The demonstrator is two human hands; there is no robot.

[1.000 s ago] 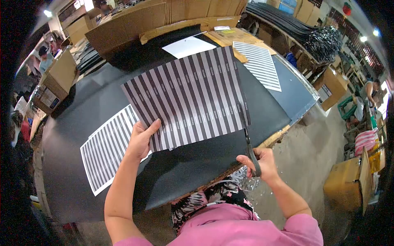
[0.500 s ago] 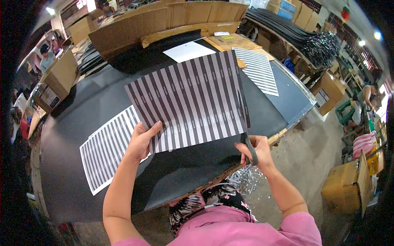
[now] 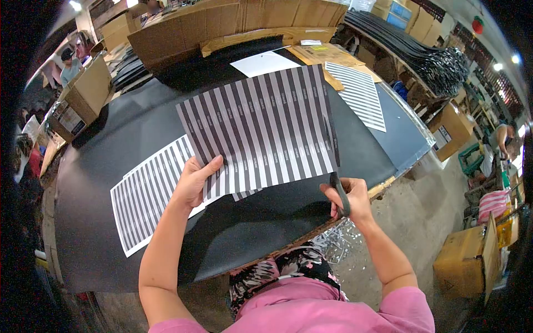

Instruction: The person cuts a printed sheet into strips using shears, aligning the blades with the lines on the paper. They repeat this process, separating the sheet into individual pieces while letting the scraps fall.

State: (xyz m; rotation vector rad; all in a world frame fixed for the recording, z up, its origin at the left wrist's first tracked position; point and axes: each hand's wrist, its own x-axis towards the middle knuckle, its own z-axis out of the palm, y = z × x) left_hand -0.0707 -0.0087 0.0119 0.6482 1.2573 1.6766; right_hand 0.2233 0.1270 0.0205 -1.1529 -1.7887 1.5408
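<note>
The striped label sheet [image 3: 261,127] is held up at a tilt over the black-covered bench [image 3: 127,130], and everything else can be placed from it. At its lower left corner the left hand [image 3: 194,182] pinches it, thumb flat on the printed face and the other fingers mostly hidden behind, closed with only the paper between. At its lower right corner is the right hand [image 3: 352,200], its fingers curled around the dark handles of the scissors [image 3: 343,200]; the blades meet the sheet's edge there, and how far apart they stand I cannot tell. Left of the label sheet, partly beneath it, overlapping striped pages [image 3: 150,194] lie on the bench. Beyond its top edge lie a plain white sheet [image 3: 264,64] and flattened brown cardboard [image 3: 319,54]; beyond its upper right corner, another striped page [image 3: 361,97]. Below and right of it, paper scraps [image 3: 336,241] litter the floor.
</note>
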